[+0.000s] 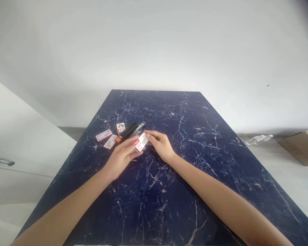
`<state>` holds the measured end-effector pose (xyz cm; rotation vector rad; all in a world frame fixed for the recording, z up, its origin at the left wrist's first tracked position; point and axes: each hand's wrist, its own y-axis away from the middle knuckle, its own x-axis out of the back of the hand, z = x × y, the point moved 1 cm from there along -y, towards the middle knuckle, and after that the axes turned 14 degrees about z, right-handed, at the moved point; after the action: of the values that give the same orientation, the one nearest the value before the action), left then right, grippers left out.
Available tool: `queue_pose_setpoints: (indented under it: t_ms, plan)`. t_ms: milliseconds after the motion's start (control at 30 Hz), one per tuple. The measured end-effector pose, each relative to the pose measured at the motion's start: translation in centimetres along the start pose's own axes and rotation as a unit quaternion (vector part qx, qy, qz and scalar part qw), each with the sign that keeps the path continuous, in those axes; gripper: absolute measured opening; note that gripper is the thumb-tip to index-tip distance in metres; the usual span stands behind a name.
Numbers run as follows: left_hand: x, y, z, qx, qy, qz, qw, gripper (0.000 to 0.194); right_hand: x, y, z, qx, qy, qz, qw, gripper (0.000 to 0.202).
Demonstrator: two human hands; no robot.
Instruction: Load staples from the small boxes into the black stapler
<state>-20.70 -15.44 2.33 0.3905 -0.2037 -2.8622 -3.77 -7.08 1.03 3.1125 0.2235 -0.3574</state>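
Observation:
A small white and red box (141,142) is held above the table, its printed face turned up. My left hand (121,155) grips it from the left, thumb and fingers along its sides. At its far right end, the fingers of my right hand (160,145) are closed in a pinch on the box's edge. Just beyond the hands lies a black stapler (129,131) with its metal magazine (140,127) swung out. An orange piece (118,139) shows at its near end, and my left hand partly hides it.
Left of the stapler lie a red and white box (103,135), a second similar box (110,141) and a small white card-like piece (120,127). The dark blue marbled table (174,109) reaches toward the wall. On the floor at right are a plastic bottle (255,139) and a cardboard box (301,148).

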Motion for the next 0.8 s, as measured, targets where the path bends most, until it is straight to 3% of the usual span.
queue_pose_setpoints:
  t_ms: [100, 200, 367, 500, 600, 700, 800]
  plan:
    - [-0.3, 0.3, 0.1, -0.016, -0.04, 0.006, 0.999, 0.043, 0.3, 0.0, -0.2, 0.037, 0.056, 0.012, 0.998, 0.022]
    - [-0.6, 0.6, 0.1, -0.046, -0.08, 0.015, 0.996, 0.047, 0.4, -0.1, -0.3, 0.027, 0.049, -0.016, 0.998, 0.021]
    - [-1.0, 1.2, 0.1, -0.107, -0.094, -0.002, 0.99, 0.051, 0.4, 0.2, -1.0, 0.02, 0.014, -0.086, 0.996, 0.028]
    - [-0.7, 1.8, 0.4, -0.174, -0.172, 0.034, 0.969, 0.048, 0.3, 1.1, -1.7, 0.067, 0.033, -0.091, 0.993, 0.037]
    - [-0.4, 1.8, 0.4, -0.188, -0.221, 0.044, 0.956, 0.05, 0.1, 1.5, -1.7, 0.058, 0.023, -0.102, 0.993, 0.041]
    - [0.5, 1.0, 0.9, -0.205, -0.25, 0.088, 0.942, 0.042, 0.0, 1.2, -1.0, 0.051, 0.027, -0.077, 0.995, 0.049]
    - [2.0, -0.2, 2.0, -0.248, -0.28, 0.17, 0.912, 0.032, 0.2, 0.5, -0.1, 0.049, 0.057, -0.006, 0.997, 0.048]
